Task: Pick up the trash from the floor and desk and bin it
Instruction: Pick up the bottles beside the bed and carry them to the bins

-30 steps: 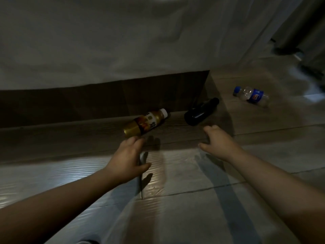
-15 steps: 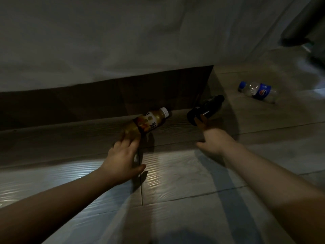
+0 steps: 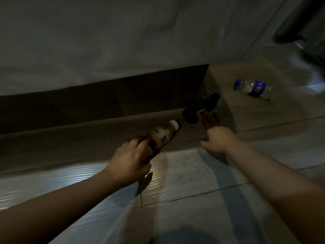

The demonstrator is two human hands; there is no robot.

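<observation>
The amber plastic drink bottle with a white cap (image 3: 164, 136) lies on its side on the grey wood-plank floor (image 3: 175, 191), cap pointing toward the bed. My left hand (image 3: 130, 161) is wrapped over its base end, fingers curled across the top and thumb underneath. I judge it light and fairly stiff. I cannot tell whether it holds liquid, so the weight may shift toward the cap as I lift. The smooth label could slip, and a hold nearer the middle would be steadier than one at the base.

Just past its cap lies the dark glossy bottle (image 3: 209, 103), base toward me, neck pointing away by the bed's corner. My right hand (image 3: 216, 138) is spread, fingers straight and reaching to that base. In the shadow I cannot tell whether they touch it. It may be glass, so heavier and apt to roll if nudged. I would take it round the body.

Well apart to the right lies a clear plastic cola bottle with a blue cap and label (image 3: 253, 88). It looks empty, so very light.

The dark wooden bed base (image 3: 105, 104) closes off the far side, with the white sheet (image 3: 105, 50) hanging over it. Open floor lies toward me and to the right.
</observation>
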